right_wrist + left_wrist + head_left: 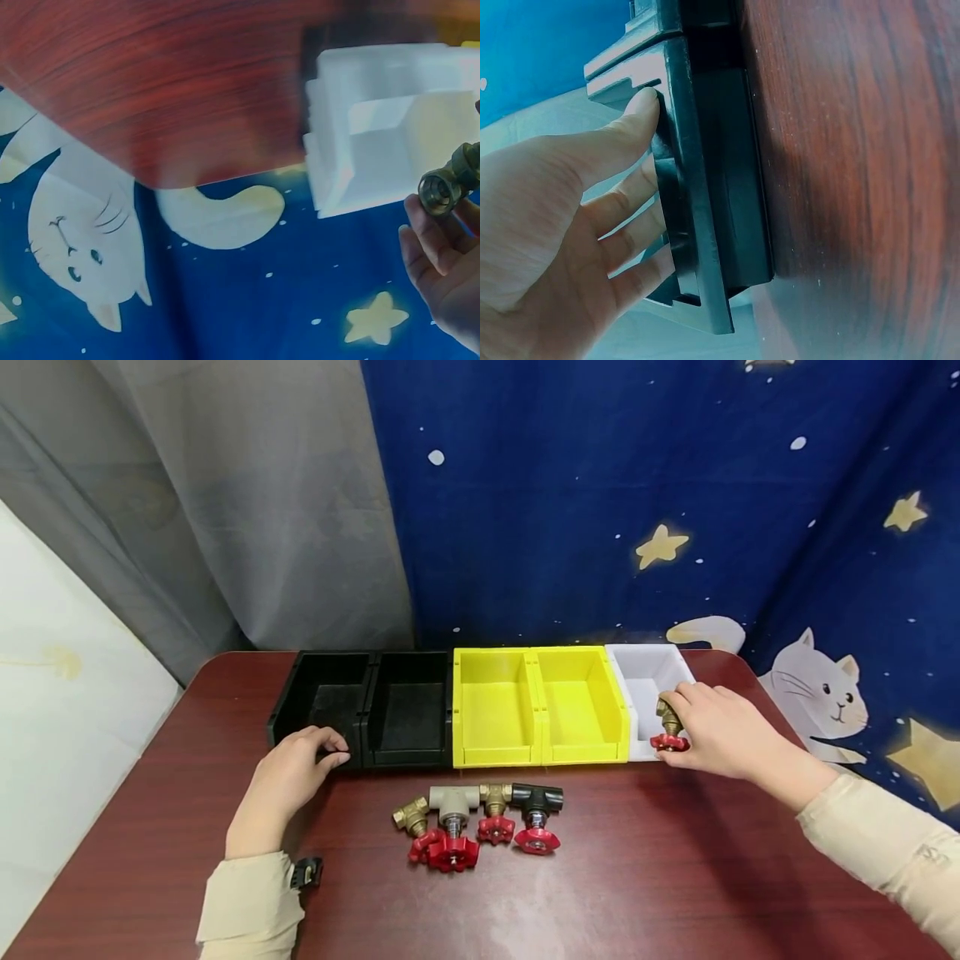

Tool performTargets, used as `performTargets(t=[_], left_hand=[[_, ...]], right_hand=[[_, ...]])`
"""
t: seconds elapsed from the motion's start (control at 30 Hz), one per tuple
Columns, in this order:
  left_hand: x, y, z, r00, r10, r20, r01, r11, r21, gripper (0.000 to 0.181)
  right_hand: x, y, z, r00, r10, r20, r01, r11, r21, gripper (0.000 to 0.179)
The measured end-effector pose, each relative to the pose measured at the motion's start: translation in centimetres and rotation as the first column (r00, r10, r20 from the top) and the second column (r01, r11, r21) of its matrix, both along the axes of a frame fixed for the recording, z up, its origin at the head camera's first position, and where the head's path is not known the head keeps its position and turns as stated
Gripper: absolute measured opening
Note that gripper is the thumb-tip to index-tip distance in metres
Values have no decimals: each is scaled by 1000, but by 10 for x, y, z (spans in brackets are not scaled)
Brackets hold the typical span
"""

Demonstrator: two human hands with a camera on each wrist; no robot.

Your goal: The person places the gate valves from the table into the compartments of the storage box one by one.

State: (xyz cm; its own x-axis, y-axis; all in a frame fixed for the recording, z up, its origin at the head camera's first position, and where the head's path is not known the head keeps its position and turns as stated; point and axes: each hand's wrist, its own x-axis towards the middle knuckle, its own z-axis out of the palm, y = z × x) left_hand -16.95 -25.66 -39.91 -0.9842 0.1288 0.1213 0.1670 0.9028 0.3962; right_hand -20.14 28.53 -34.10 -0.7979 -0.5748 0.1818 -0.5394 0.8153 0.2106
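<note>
I read this as the placing step of a sorting job: on my right side a brass valve (671,718) with a red handwheel (669,742) is up at the white bin (634,727), the last in the row. My right hand (723,727) has it pinched between thumb and fingers, and the right wrist view shows the open brass end beside the fingertips. The valve lies across the bin's front corner in my head view; I can't tell whether it is above the rim or dipping inside.

My left hand (292,772) is at the front wall of the leftmost black bin (288,697), fingers loosely bent, thumb set apart from them, no valve among them. How firmly they bear on that edge I can't tell.

Four more valves wait on the table (600,877) in front of the bins: an angled brass one (411,817), a grey one (453,797), a second brass one (495,797) and a black one (536,797).

To my mind the next move calls for bringing the held valve fully over the white opening, lowering it clear of the front lip, then spreading the right fingers.
</note>
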Motion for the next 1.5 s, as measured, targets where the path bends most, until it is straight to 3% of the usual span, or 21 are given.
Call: performTargets(t=[0.47, 0.7, 1.07, 1.3, 1.5], left_hand=[[3, -1, -2, 1000, 0, -7, 0, 1000, -6, 6], [4, 0, -2, 1000, -3, -9, 3, 1000, -6, 6], [2, 1, -1, 1000, -14, -25, 13, 1000, -8, 5], [1, 2, 1, 1000, -5, -14, 5, 1000, 1, 5], [1, 2, 0, 1000, 1, -19, -1, 1000, 0, 4]], right_hand=[[-41, 6, 1, 993, -9, 116, -4, 994, 109, 75], [-57, 5, -7, 983, -25, 184, 5, 994, 112, 74], [-74, 4, -21, 973, -46, 227, 23, 995, 101, 74], [-83, 1, -31, 946, -112, 304, 86, 992, 97, 74], [-86, -1, -43, 945, -51, 323, 38, 998, 46, 73]])
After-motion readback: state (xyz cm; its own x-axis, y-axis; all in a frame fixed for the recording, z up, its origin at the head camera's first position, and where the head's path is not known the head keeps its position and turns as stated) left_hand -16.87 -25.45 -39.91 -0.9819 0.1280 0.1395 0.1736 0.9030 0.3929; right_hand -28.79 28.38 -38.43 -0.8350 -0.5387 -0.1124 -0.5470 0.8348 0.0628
